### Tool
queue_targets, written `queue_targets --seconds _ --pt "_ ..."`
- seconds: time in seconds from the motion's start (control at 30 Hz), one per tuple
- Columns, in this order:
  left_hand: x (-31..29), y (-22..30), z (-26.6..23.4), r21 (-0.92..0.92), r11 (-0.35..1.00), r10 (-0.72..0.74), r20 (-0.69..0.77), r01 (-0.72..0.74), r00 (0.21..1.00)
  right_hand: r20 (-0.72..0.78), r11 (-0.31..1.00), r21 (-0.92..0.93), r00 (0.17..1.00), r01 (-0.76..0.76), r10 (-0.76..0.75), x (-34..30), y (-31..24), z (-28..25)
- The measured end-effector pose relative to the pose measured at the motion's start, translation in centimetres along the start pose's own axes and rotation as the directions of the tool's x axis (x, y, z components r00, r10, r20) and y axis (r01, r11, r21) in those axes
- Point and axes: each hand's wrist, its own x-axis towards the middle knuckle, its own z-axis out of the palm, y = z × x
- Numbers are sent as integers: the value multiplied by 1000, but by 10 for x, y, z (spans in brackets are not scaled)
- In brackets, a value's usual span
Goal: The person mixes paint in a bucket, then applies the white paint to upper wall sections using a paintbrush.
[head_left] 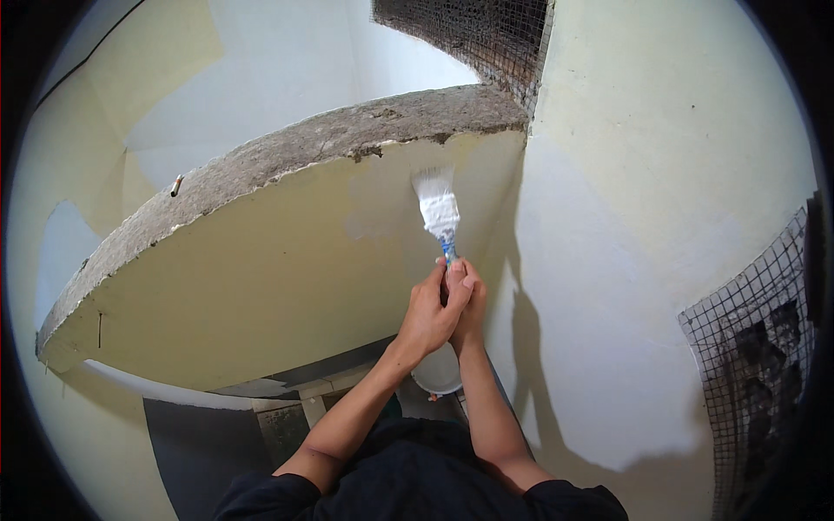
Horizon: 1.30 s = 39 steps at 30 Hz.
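Note:
A paintbrush (439, 210) with a blue-marked handle and white paint over its ferrule and bristles points away from me. Its bristle tips press against the pale yellow face of a half-height wall (261, 278), just below the rough top edge. Around the tips lies a lighter patch of paint (373, 204). My left hand (423, 319) and my right hand (470, 313) are clasped together, closed round the lower handle, which they mostly hide. Below them, partly covered by my forearms, is a round container of whitish paint (437, 372).
The wall's rough grey top (313, 143) carries a small cigarette-like stub (176, 186). To the right rises a pale wall (608, 260), with wire mesh (756, 347) over a dark broken part. More mesh (473, 35) hangs at the top. A thin nail-like piece (100, 330) sticks out at left.

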Motion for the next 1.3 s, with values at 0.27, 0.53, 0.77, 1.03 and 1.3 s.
queue_targets --seconds 0.27,0.53,0.77,1.03,1.3 --pt "1 27 12 6 992 127 38 -127 991 8 997 70 1000 17 -17 4 -35 -17" --pt "34 24 23 -28 996 81 25 -81 996 -13 997 -67 999 38 -39 35 -33 -17" --pt "23 2 51 42 989 139 -2 -139 990 -32 995 -4 994 -103 103 21 -22 -49" --pt "56 27 54 -35 985 166 2 -166 986 -19 999 33 999 35 -34 63 -31 -46" --pt "36 -22 64 8 1000 21 180 -23 983 -66 993 -118 998 -22 14 26 6 -70"
